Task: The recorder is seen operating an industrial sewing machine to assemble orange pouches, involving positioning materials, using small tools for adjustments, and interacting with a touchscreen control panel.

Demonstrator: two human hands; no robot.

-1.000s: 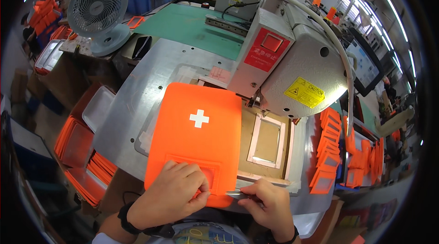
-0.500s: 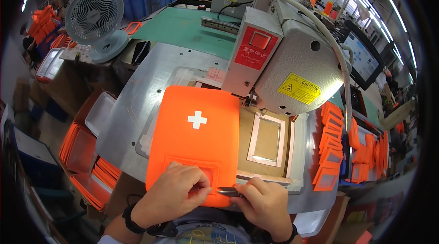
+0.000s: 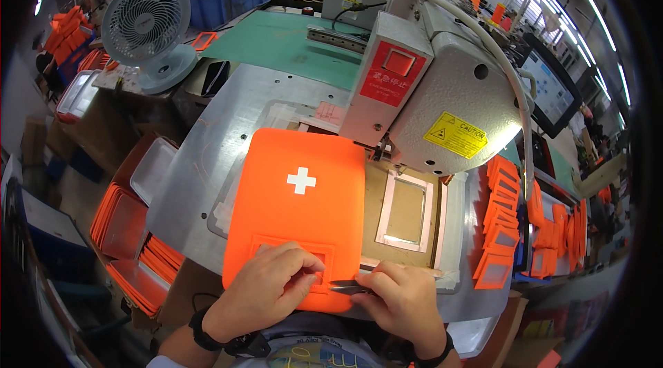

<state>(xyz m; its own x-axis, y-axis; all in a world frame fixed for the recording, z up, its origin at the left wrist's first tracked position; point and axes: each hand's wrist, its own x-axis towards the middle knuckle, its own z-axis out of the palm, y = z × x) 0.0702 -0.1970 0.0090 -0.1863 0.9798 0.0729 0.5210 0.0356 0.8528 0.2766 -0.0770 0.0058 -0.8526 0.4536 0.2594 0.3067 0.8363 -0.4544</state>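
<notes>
The left hand [image 3: 266, 288] hides part of the small framed window [image 3: 329, 256] on the orange case [image 3: 293, 212]. The right hand [image 3: 404, 306] covers the rear of the pointed metal tool [image 3: 347, 288]. The lower edge cuts off the shirt [image 3: 311, 353]; details on the monitor [image 3: 549, 85] are too small to tell.

Orange case [image 3: 297, 219] looks matt, smooth — metal tool [image 3: 356, 290] shiny, machine housing [image 3: 449, 95] rough.

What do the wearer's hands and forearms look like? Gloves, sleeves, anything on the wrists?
Left hand and right hand both ungloved. Left wrist: black band and a dark chunky piece; can't tell if it's a watch. Right wrist: dark band. Pale sleeve edge at lower left; none clear on the right.
</notes>
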